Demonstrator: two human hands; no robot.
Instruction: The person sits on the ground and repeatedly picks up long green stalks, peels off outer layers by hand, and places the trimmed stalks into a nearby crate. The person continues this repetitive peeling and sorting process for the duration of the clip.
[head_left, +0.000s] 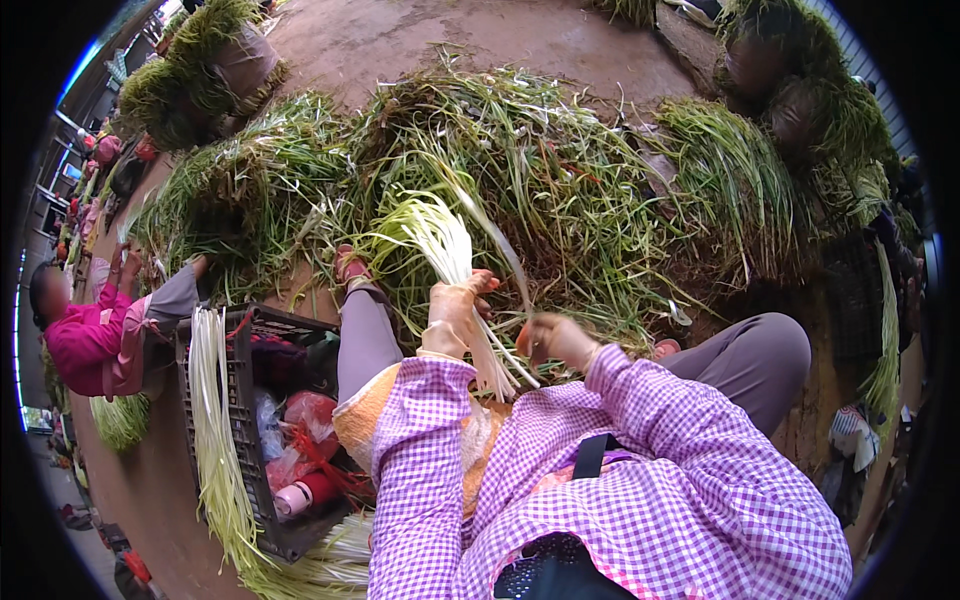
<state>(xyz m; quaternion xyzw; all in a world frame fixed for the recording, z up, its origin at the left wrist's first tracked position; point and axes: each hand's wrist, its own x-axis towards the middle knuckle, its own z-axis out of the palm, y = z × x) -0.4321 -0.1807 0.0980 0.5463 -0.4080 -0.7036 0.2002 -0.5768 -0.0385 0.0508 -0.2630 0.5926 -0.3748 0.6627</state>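
My left hand is closed around a bunch of pale garlic chives, whose yellow-green tips fan away from me and whose white ends hang below the fist. Just right of it, my right hand is blurred, with its fingers bent at the lower end of a long pale stalk. That stalk reaches up over the pile; blur hides how firmly the fingers hold it. Orange shows at the fingertips of this hand. Beyond both hands lies a large heap of green stalks with brown, earthy parts.
A black plastic crate at my left holds plastic bags, red strings and a pink-capped bottle; pale chives drape over its side. A person in a pink top sits at far left. More bundles stand at upper right.
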